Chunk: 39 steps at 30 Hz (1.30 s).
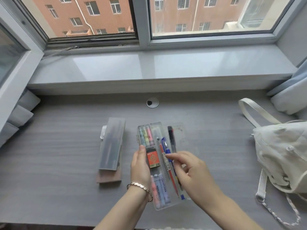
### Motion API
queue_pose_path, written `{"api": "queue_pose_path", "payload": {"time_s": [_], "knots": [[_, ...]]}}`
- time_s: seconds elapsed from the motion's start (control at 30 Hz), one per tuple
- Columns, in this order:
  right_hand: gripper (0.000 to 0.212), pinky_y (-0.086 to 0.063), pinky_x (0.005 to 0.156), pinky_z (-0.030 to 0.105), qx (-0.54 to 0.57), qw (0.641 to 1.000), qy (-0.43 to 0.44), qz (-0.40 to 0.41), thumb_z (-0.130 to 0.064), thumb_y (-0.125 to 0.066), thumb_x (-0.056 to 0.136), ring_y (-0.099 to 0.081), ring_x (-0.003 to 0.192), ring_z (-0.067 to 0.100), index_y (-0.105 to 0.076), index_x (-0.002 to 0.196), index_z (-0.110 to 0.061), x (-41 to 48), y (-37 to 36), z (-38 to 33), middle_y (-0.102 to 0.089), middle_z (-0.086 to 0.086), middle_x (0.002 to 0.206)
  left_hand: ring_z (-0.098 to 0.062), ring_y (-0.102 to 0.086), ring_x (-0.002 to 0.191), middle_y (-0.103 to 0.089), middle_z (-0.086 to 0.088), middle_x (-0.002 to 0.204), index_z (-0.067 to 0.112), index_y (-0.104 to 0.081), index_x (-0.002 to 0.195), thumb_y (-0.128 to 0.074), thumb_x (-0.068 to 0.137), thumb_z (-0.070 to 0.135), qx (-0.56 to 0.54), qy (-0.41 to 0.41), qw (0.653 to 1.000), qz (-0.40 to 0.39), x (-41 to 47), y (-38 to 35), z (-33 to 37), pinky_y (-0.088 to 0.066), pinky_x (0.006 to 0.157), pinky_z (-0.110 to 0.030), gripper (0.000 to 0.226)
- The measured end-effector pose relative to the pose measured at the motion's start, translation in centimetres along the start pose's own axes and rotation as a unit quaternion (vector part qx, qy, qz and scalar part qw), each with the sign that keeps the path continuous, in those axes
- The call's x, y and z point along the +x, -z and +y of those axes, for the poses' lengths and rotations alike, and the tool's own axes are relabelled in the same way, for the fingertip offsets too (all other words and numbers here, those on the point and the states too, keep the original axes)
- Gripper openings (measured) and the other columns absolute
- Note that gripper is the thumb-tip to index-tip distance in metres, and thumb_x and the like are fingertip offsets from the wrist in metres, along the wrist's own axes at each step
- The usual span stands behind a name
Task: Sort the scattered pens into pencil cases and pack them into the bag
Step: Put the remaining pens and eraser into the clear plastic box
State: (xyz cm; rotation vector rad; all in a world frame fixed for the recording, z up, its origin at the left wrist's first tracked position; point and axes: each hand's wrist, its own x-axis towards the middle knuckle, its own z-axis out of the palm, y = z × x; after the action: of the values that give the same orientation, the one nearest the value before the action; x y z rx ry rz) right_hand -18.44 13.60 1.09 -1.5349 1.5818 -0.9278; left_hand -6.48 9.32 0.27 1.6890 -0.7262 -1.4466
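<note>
Two hands meet over the clear pencil case (166, 124), held above the near part of the grey bench (58, 188). Our left hand (140, 165), a bracelet (139, 185) at its wrist, grips the case by its left edge, thumb over the rim. Our right hand (191, 171) lies over the case's right side, forefinger stretched onto the pens. Its other fingers are loosely curled, and we see no pen pinched.

Inside the case, a red pen (171, 177), a blue pen (166, 146) and a black pen (171, 135) lie lengthwise along the right. Pastel highlighters (146, 135) fill the far left corner, and an orange box marked 2B (153, 160) sits just nearer. The lid appears to lie open at the far right.

Left of the case, and apart from it, a frosted pencil case (112, 143) lies closed on a brown slab (108, 177). Well to the right slumps the cream bag (282, 155). Beyond the case come a cable hole (152, 102), then the windowsill (149, 68).

We judge the sorting nearly done, since no loose pens show on the bench. The next move calls for bedding the pens flat so the lid can close, then carrying both cases right to the bag, whose opening we cannot see.
</note>
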Motion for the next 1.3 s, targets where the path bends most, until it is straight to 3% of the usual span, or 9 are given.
{"api": "queue_pose_path", "payload": {"time_s": [0.13,0.33,0.47,0.63,0.8,0.9,1.13,1.23,1.3], "knots": [[0.028,-0.033,0.068,-0.003,-0.087,0.996,0.009,0.006,-0.015,-0.058,0.086,-0.047,0.071,-0.021,-0.061,0.112,-0.024,-0.7,-1.7,0.4,-0.046,-0.033,0.081,0.016,-0.053,0.056,-0.049,0.020,0.077,0.028,-0.050,0.087,-0.034,0.097,0.032,-0.009,0.000,1.000,-0.007,-0.3,-0.1,0.2,-0.034,0.043,0.005,0.020],[0.022,-0.039,0.078,0.013,-0.168,0.980,0.087,0.066,-0.032,-0.049,0.079,-0.055,0.084,0.005,-0.068,0.079,-0.021,-1.1,-2.3,1.0,-0.064,-0.004,0.089,0.017,-0.053,0.051,-0.048,0.017,0.077,0.020,-0.046,0.099,-0.035,0.098,0.027,-0.048,-0.009,0.999,-0.010,-0.4,-0.2,0.2,-0.035,0.042,0.004,0.013],[0.030,-0.040,0.083,0.016,-0.147,0.979,0.083,0.111,-0.031,-0.045,0.082,-0.049,0.093,0.008,-0.069,0.093,-0.016,1.2,-0.9,0.8,-0.062,-0.001,0.095,0.022,-0.052,0.055,-0.051,0.019,0.081,0.023,-0.049,0.096,-0.034,0.098,0.027,-0.034,-0.024,0.999,-0.029,-0.4,-0.2,0.2,-0.036,0.047,0.006,0.015],[0.057,-0.016,0.111,0.031,-0.162,0.984,0.059,0.033,-0.045,-0.026,0.086,-0.017,0.133,0.012,-0.051,0.131,-0.021,3.9,-1.0,1.3,-0.036,-0.002,0.145,0.019,-0.054,0.077,-0.059,0.014,0.101,0.018,-0.052,0.113,-0.034,0.097,0.028,-0.024,-0.036,0.997,-0.064,-0.9,-0.2,0.3,-0.041,0.062,0.005,0.026],[0.052,-0.003,0.111,0.029,-0.143,0.988,0.052,-0.010,-0.058,-0.022,0.084,0.005,0.139,0.004,-0.034,0.133,-0.047,2.7,-1.2,1.9,-0.004,-0.020,0.146,-0.011,-0.052,0.120,-0.057,0.000,0.129,0.016,-0.051,0.129,-0.043,0.081,0.058,-0.023,-0.022,0.997,-0.076,-1.0,0.3,0.5,-0.039,0.108,-0.034,0.065],[0.035,0.000,0.113,0.030,-0.111,0.990,-0.006,-0.088,-0.064,-0.030,0.087,0.013,0.132,-0.005,-0.015,0.119,-0.067,2.4,-0.6,2.1,0.007,-0.025,0.144,-0.013,-0.050,0.123,-0.055,0.001,0.132,0.018,-0.049,0.131,-0.040,0.079,0.058,0.000,-0.017,0.997,-0.075,-1.3,0.6,0.5,-0.035,0.110,-0.041,0.066],[0.054,-0.014,0.106,0.016,-0.006,0.996,-0.033,0.084,-0.070,-0.035,0.076,-0.013,0.136,-0.001,-0.029,0.127,-0.052,1.8,0.4,1.4,-0.020,-0.016,0.142,-0.007,-0.045,0.124,-0.056,0.008,0.128,0.020,-0.052,0.127,-0.038,0.088,0.059,0.021,0.043,0.996,-0.073,0.1,0.4,-0.5,-0.030,0.111,-0.031,0.057],[0.064,-0.018,0.108,0.020,0.004,0.974,-0.169,0.154,-0.057,-0.039,0.087,-0.025,0.137,0.013,-0.036,0.138,-0.018,2.5,2.6,3.6,-0.031,0.000,0.146,-0.011,-0.051,0.119,-0.055,0.011,0.124,0.023,-0.051,0.128,-0.032,0.091,0.056,0.024,0.087,0.993,-0.078,1.0,0.9,-0.4,-0.038,0.104,-0.030,0.053],[0.055,-0.032,0.104,0.031,0.131,0.943,-0.298,0.065,-0.046,-0.036,0.095,-0.046,0.126,0.021,-0.046,0.132,-0.006,2.6,3.9,5.1,-0.053,0.010,0.132,-0.015,-0.061,0.105,-0.065,0.004,0.112,0.020,-0.058,0.119,-0.031,0.092,0.053,0.001,0.107,0.989,-0.097,1.1,1.0,0.2,-0.047,0.090,-0.030,0.051]]}}
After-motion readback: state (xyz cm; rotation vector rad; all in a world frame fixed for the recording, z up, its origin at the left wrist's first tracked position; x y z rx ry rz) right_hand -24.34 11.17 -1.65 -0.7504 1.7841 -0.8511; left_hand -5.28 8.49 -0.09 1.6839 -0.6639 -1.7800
